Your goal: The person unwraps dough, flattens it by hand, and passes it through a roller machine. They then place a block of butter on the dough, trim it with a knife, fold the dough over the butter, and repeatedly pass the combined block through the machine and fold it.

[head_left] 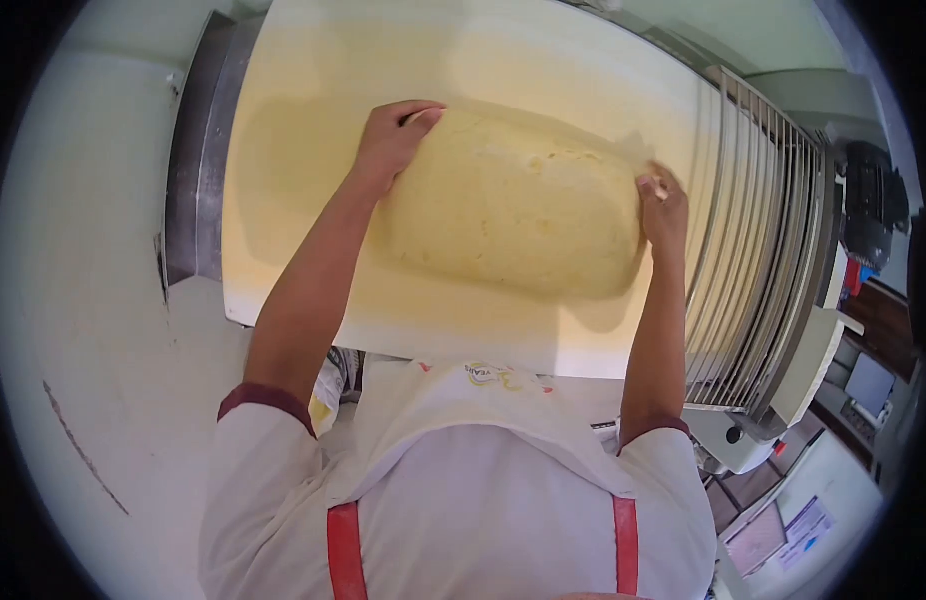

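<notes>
A thick, pale yellow slab of dough [513, 205] stretches between my two hands above a light-coloured belt surface [463, 335]. My left hand [395, 142] grips its far left corner, thumb on top and fingers curled around the edge. On the other side, my right hand [664, 208] is closed on the right edge, its fingertips slightly blurred. The dough's top is mostly smooth, with a few small rough patches near the far right. Its shadow falls on the belt around it.
A metal bar guard [758, 230] stands over the belt on the right, beside a dark motor-like unit [873, 200]. A grey metal edge piece [208, 150] borders the belt's left end. White wall [73, 300] lies further left. My apron [473, 400] reaches the belt's near edge.
</notes>
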Demonstrator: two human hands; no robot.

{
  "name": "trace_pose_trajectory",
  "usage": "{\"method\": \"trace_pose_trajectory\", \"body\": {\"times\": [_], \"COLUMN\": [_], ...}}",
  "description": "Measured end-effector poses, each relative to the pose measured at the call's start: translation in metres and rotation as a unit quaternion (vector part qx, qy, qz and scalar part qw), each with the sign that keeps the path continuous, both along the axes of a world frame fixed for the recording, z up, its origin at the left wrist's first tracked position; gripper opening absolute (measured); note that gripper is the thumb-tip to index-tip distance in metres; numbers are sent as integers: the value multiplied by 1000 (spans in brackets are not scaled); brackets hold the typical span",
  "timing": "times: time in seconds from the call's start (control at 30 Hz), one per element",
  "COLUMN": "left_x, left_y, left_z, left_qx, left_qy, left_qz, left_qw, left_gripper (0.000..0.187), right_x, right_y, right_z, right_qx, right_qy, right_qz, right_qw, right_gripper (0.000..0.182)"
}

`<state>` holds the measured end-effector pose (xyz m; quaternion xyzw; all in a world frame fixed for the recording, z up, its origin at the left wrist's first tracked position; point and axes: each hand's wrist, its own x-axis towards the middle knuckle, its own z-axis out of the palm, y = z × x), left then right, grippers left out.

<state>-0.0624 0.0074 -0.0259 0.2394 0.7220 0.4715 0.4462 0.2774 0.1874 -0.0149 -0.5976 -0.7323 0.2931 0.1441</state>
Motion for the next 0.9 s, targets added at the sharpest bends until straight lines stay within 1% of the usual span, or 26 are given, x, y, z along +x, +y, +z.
{"method": "trace_pose_trajectory", "body": {"times": [0.03,0.1,0.13,0.17,0.2,0.23,0.3,0.33,0.43,0.5,0.53,0.6,0.63,0.73,0.77,0.8,0.83,0.87,0.9], "left_x": [-8,-16,-16,-14,-7,1,16,18,11,6,6,1,2,10,23,28,23,21,23], "left_y": [2,2,7,13,15,18,22,27,36,45,46,47,39,7,-21,-32,-26,-21,-22], "left_z": [3,8,16,26,29,23,8,5,-8,-13,-10,-1,3,9,14,14,11,11,13], "left_qx": [-16,-58,-6,49,103,81,36,44,56,67,52,22,40,75,73,71,63,56,46], "left_qy": [-18,-56,42,137,226,310,464,462,460,467,455,439,436,431,430,430,441,451,458], "left_qz": [-5,-29,-42,-58,-70,-118,-207,-201,-198,-202,-219,-245,-256,-286,-291,-292,-281,-274,-261], "left_qw": [1000,996,998,988,966,940,860,863,864,858,861,864,862,852,852,851,850,848,848], "left_gripper": [32,35,37,38,40,41,43,44,48,49,50,53,53,55,56,58,58,59,60], "right_x": [-23,-94,-137,-176,-209,-224,-226,-231,-245,-246,-248,-253,-252,-228,-221,-216,-219,-224,-223], "right_y": [-8,-42,-67,-90,-108,-110,-118,-116,-111,-110,-108,-107,-112,-156,-170,-179,-179,-175,-175], "right_z": [15,29,30,36,30,27,13,5,-4,-11,-8,4,7,11,13,14,11,4,-3], "right_qx": [105,159,130,153,166,175,192,205,218,207,214,182,156,145,132,121,116,262,396], "right_qy": [-19,26,4,-16,-47,-204,-163,-140,-226,-198,-183,-207,-219,-208,-188,-167,-144,-264,-378], "right_qz": [17,156,260,358,388,501,475,465,434,424,419,420,423,404,401,400,394,375,349], "right_qw": [994,975,957,921,906,823,843,850,844,859,863,864,865,879,887,893,900,849,761], "right_gripper": [45,53,54,56,55,62,68,71,80,81,82,84,85,87,88,88,88,87,85]}}
